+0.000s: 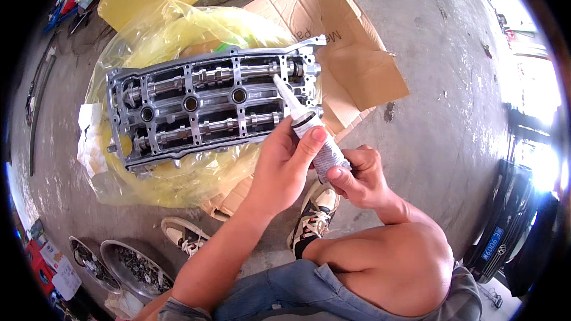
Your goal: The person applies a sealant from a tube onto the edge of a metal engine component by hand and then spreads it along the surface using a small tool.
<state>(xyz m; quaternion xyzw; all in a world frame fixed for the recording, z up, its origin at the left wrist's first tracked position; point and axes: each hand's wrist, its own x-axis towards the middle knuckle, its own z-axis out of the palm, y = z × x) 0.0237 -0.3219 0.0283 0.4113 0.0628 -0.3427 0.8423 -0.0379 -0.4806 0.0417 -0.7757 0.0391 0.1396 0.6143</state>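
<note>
Your left hand (286,157) is wrapped around the upper part of a sealant tube (312,137), thumb pressed just under its white collar. Your right hand (360,175) closes on the tube's lower end, so the two hands sit close together and both are clamped on it. Between them they cover most of the tube's body; only a short grey stretch and the long white nozzle show. The nozzle slants up and to the left, and its tip reaches the right end of the cylinder head (208,104). Whether the tip touches the metal or hangs just above it, you cannot tell from here.

The cylinder head lies on the floor in front of you, on a yellow plastic bag (172,30) spread over flattened cardboard (357,59). Two camshafts run along it with three round wells between them. Its lower right corner is hidden behind your left hand.

Your shoes (312,217) stand below the hands, one partly hidden by your forearm. At lower left two metal bowls (128,267) hold small dark parts too small to make out, and the frame's rim cuts one off. The tools at top left are blurred and cropped.
</note>
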